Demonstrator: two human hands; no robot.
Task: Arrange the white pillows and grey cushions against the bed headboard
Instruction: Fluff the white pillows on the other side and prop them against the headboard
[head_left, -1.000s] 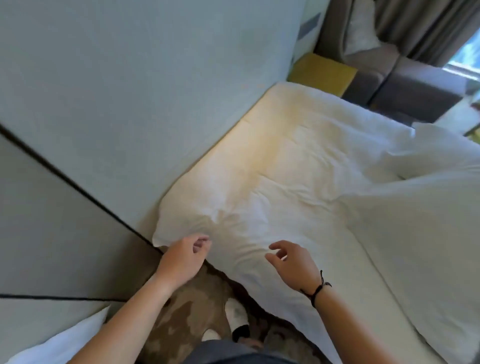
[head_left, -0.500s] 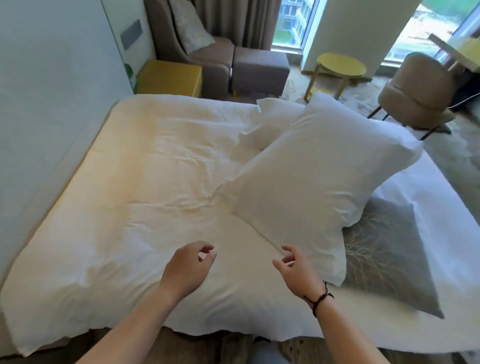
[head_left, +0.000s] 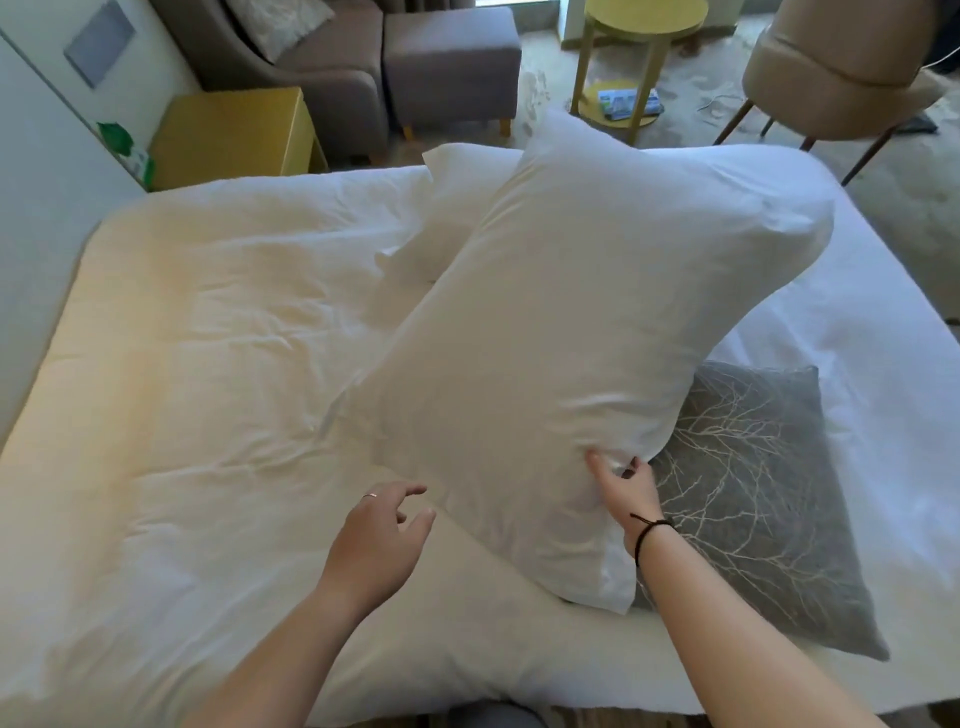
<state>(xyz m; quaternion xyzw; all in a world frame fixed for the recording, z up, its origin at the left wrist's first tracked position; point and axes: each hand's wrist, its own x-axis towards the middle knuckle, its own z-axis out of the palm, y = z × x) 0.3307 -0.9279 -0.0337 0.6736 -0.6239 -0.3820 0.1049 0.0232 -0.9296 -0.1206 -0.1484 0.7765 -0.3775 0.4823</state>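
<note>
A large white pillow (head_left: 582, 322) lies slanted across the middle of the bed (head_left: 182, 415), its near end resting over a grey cushion (head_left: 753, 499) with a pale branch pattern. My right hand (head_left: 626, 491) pinches the pillow's near lower edge. Just left of that edge, my left hand (head_left: 379, 535) hovers open above the duvet, fingers spread, touching nothing. A second white pillow (head_left: 457, 208) lies behind the big one, mostly hidden. The headboard wall (head_left: 31, 208) runs along the left side.
A yellow bedside cabinet (head_left: 234, 135) stands beyond the bed's far left corner, next to a grey armchair (head_left: 311, 67) and footstool (head_left: 452, 52). Further right are a round yellow side table (head_left: 639, 31) and a beige chair (head_left: 841, 57) on carpet.
The view swung from the headboard corner to the pillows across the bed. Both hands moved forward and right; my right hand has taken hold of the big pillow's near edge.
</note>
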